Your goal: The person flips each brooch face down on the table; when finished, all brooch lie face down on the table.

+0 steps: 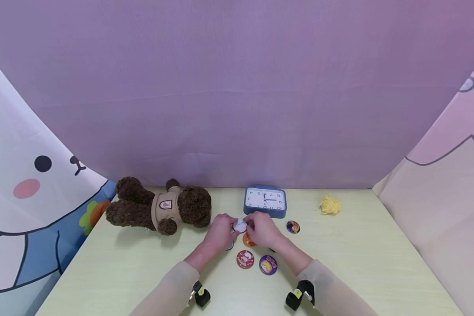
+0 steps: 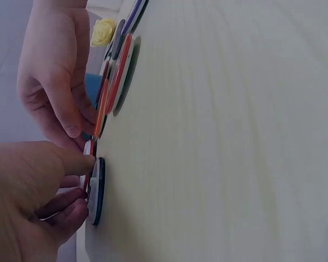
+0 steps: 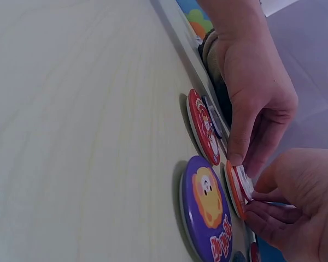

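Between my two hands is a round badge with a white face (image 1: 239,225) and a red rim. My left hand (image 1: 220,232) pinches its left edge, while my right hand (image 1: 263,230) holds the right edge between thumb and fingers. Just under it lies an orange badge (image 1: 249,239), partly covered. Nearer me are a red badge (image 1: 245,259) and a purple badge with a yellow cartoon face (image 3: 208,199). Another dark-rimmed badge (image 2: 99,191) sits below my left hand, mostly hidden in the head view.
A blue alarm clock (image 1: 265,201) lies face up behind my hands. The brown teddy bear (image 1: 166,206) lies on its back at the left. Right of my hands are a small dark badge (image 1: 293,227) and a yellow yarn ball (image 1: 330,205). A purple cloth (image 1: 237,109) hangs behind the table.
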Available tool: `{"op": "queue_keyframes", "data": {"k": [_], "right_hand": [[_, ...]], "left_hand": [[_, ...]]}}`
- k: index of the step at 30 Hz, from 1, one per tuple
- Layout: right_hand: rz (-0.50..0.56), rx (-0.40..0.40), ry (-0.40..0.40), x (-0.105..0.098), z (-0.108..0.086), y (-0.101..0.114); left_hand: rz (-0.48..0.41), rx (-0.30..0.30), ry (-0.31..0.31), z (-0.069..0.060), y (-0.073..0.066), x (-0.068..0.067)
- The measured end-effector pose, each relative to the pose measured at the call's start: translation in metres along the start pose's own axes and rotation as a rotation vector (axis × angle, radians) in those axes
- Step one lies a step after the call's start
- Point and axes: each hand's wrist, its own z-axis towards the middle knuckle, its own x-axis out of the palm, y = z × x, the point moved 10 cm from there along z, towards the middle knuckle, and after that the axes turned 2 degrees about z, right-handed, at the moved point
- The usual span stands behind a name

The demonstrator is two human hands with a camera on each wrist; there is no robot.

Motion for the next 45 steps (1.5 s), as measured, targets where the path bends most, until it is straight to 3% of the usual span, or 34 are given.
{"op": "queue_keyframes", "data": {"k": [9,17,25,35,41,45], "right_hand": [[-0.05,-0.007,0.022,-0.004,-0.008,0.001],[-0.066,0.017,0.081,-0.015,-0.024,0.003],[-0.126,-0.053,0.111,-0.015,-0.037,0.011],[-0.117,-0.051,0.108,-0.012,-0.038,0.006],[0.011,0.041,0.095,-0.014,-0.038,-0.008],[0.09,0.069,0.059,-0.021,-0.037,-0.016]], "left_hand": [[-0.044,-0.01,-0.028,-0.009,-0.006,-0.007],[-0.077,0.054,0.081,-0.017,-0.025,-0.009],[-0.04,0.03,0.151,-0.021,-0.031,-0.001],[0.024,0.014,0.127,-0.017,-0.035,0.003],[-0.022,0.006,0.107,-0.019,-0.033,0.0],[-0.07,0.033,0.042,-0.018,-0.033,-0.01]]}}
